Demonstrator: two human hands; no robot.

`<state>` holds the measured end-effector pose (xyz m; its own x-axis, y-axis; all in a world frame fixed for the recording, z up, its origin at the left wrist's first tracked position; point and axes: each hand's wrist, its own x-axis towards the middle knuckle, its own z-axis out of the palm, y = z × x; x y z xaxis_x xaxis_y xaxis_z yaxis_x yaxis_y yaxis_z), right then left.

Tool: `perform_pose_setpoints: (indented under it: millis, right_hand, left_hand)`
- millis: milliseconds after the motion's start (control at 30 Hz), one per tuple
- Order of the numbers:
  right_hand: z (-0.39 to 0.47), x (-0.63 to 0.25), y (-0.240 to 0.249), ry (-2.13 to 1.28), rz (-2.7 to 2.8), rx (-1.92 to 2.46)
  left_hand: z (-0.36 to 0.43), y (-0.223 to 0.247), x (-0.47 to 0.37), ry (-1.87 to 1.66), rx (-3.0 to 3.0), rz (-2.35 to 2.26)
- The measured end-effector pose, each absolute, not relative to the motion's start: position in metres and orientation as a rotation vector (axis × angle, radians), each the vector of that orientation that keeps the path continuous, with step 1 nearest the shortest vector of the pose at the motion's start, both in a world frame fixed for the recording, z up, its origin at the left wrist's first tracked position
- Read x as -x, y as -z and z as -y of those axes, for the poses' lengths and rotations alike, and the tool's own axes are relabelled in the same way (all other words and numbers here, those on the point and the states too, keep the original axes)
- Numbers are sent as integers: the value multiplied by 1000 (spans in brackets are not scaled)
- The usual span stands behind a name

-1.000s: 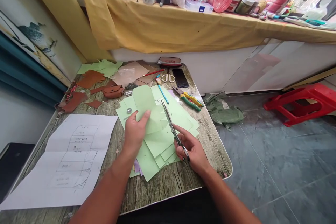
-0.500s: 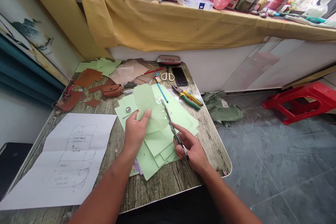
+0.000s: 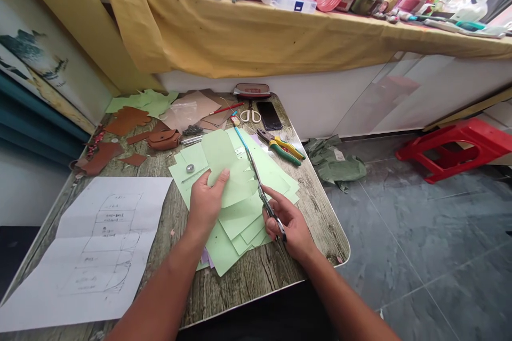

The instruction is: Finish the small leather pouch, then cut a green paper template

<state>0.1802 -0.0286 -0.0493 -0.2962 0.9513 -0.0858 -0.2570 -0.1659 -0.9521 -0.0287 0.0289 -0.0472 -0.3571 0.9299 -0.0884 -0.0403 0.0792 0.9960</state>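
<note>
Steel scissors (image 3: pixel 265 202), one pair: handles clamped in the right hand (image 3: pixel 291 227), index finger extended. Green card (image 3: pixel 224 168), one piece: pinched between thumb and fingers of the left hand (image 3: pixel 206 203), above stacked green sheets (image 3: pixel 228 253); notched right edge beside the blades. Step, apparently: trimming that edge. Next cut likely calls for card steady, blades aligned. Beyond: pliers (image 3: pixel 285 152); phone (image 3: pixel 269 115).

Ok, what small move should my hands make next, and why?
Probably a trimming snip with the scissors along the held sheet: your left hand grips it, your right hand has the scissors beside its right edge, and small notches leave that edge uneven.
</note>
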Motion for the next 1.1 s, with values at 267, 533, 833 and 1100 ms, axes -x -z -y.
perform_pose_setpoints:
  millis: [267, 533, 833, 1100]
  right_hand:
    - [29, -180, 47, -1619, 1133, 947]
    - [30, -180, 48, -1607, 1128, 965]
    - [29, -180, 49, -1593, 1138, 957]
    - [30, -180, 49, -1580, 1125, 932]
  left_hand:
    - [-26, 45, 21, -1409, -946, -1534]
    - [-23, 39, 17, -1383, -927, -1549]
    - [-23, 41, 15, -1391, -922, -1532]
    - [-23, 41, 15, -1385, -966, -1558]
